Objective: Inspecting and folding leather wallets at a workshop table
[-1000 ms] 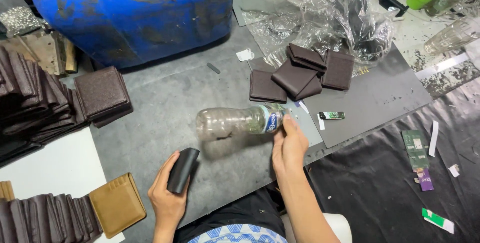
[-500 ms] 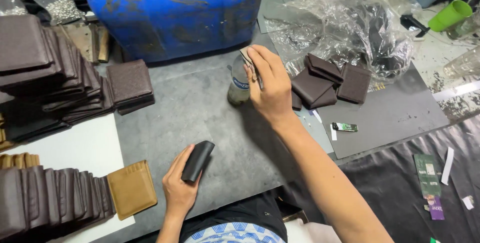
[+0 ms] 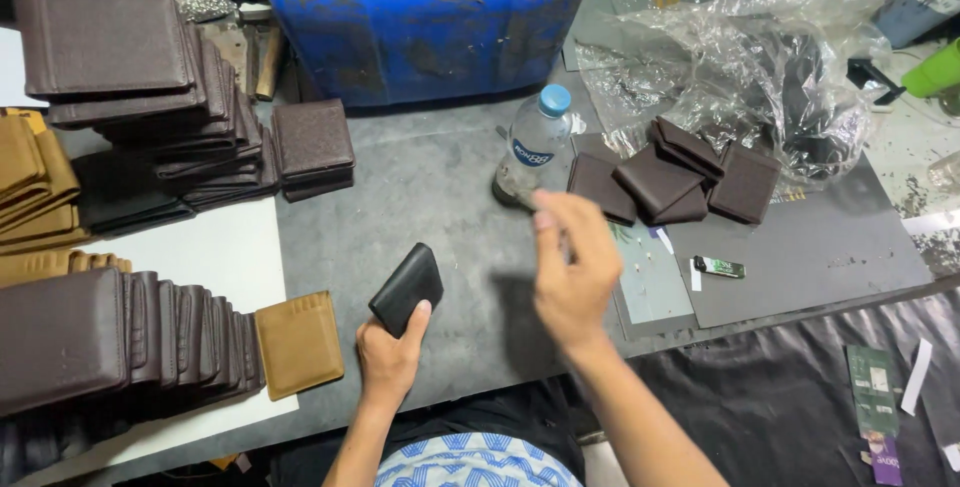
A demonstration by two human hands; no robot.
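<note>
Two bare hands are working over the grey worktop (image 3: 430, 197): the left hand (image 3: 390, 352) is gripping a black wallet (image 3: 407, 288) near the front edge, fingers wrapped under it and thumb pressing on its near end, while the right hand (image 3: 578, 269) is hovering loosely curled and holding nothing, just in front of the plastic bottle (image 3: 530, 152). The bottle is standing upright mid-worktop, clear with a blue cap and blue label, close to empty as far as I can tell. The wallet is folded shut, plain, smooth and dark, tilting up off the surface. To handle it well, I'd say keeping the grip firm at the lower end and bringing the free hand to the upper end is steadying it best. Loose brown wallets (image 3: 680, 182) are lying just right of the bottle, brown wallet stacks (image 3: 140, 97) are sitting at the left edge, and a tan wallet (image 3: 298, 343) is lying on the white board (image 3: 200, 247).
</note>
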